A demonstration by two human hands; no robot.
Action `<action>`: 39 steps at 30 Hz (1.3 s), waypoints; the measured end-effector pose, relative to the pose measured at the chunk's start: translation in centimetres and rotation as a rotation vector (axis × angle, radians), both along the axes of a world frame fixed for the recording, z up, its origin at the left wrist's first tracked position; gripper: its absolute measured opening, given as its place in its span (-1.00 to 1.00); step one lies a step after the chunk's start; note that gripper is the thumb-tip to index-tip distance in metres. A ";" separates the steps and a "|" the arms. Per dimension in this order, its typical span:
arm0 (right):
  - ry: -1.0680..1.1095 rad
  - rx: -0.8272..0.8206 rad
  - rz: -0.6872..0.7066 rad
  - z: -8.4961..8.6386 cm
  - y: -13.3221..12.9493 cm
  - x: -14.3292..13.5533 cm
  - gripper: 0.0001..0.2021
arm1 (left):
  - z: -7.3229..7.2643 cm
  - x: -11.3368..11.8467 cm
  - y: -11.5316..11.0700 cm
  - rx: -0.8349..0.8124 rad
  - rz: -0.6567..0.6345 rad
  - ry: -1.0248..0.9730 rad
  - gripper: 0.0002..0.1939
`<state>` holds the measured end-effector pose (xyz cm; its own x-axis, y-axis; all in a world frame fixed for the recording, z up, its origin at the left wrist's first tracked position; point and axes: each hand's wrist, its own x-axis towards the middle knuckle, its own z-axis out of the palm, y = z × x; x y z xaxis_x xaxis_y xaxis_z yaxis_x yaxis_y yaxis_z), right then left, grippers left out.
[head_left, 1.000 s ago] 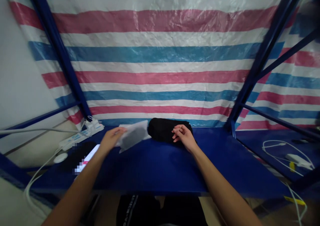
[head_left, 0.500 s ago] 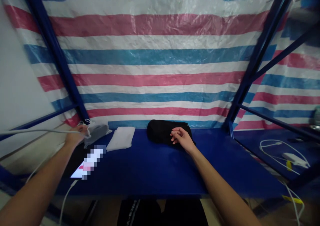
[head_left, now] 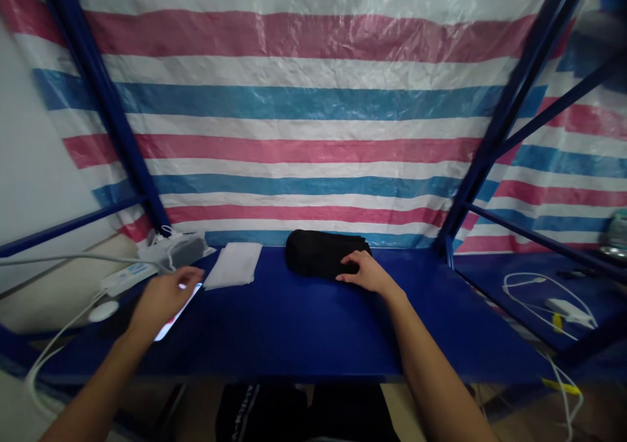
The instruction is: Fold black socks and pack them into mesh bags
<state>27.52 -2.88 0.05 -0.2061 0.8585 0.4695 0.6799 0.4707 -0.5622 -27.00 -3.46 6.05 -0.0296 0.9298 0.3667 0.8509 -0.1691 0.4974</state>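
My left hand (head_left: pixel 164 297) hovers over a lit phone (head_left: pixel 177 316) and covers much of it. Its fingers are loosely bent, with a sliver of the screen showing between them, and nothing can be seen in its grasp. My right hand (head_left: pixel 368 273) is at the right end of a folded black cloth item (head_left: pixel 318 252); its thumb and fingers are apart, with dark fabric between them. Whether the fingers press into the fabric is unclear. Left of the black item lies a folded white cloth (head_left: pixel 234 264) on the blue desk (head_left: pixel 294 331).
A grey pouch-like item (head_left: pixel 186 249), a white power strip (head_left: pixel 128 277) and a round white object (head_left: pixel 104 311) sit at the left. Blue metal posts (head_left: pixel 482 142) frame the desk before a striped plastic sheet (head_left: pixel 304 102). White cables (head_left: pixel 551 279) lie on the right surface.
My left hand has come away from the grey item at the back left, toward me and over the phone. My right hand has lowered slightly, its thumb and fingers spreading at the black item.
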 end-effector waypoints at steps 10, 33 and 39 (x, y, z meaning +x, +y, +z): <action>-0.056 -0.207 0.062 -0.8 -0.4 4.1 -0.74 | -1.1 19.3 4.4 0.276 -0.779 0.228 -0.57; 0.156 0.110 -0.154 5.4 -0.3 6.5 -0.73 | 1.8 23.8 10.1 0.288 -0.793 0.221 -0.63; 0.035 -0.125 0.146 6.1 -13.6 5.5 -0.77 | 0.1 18.4 -2.6 0.361 -0.856 0.266 -0.61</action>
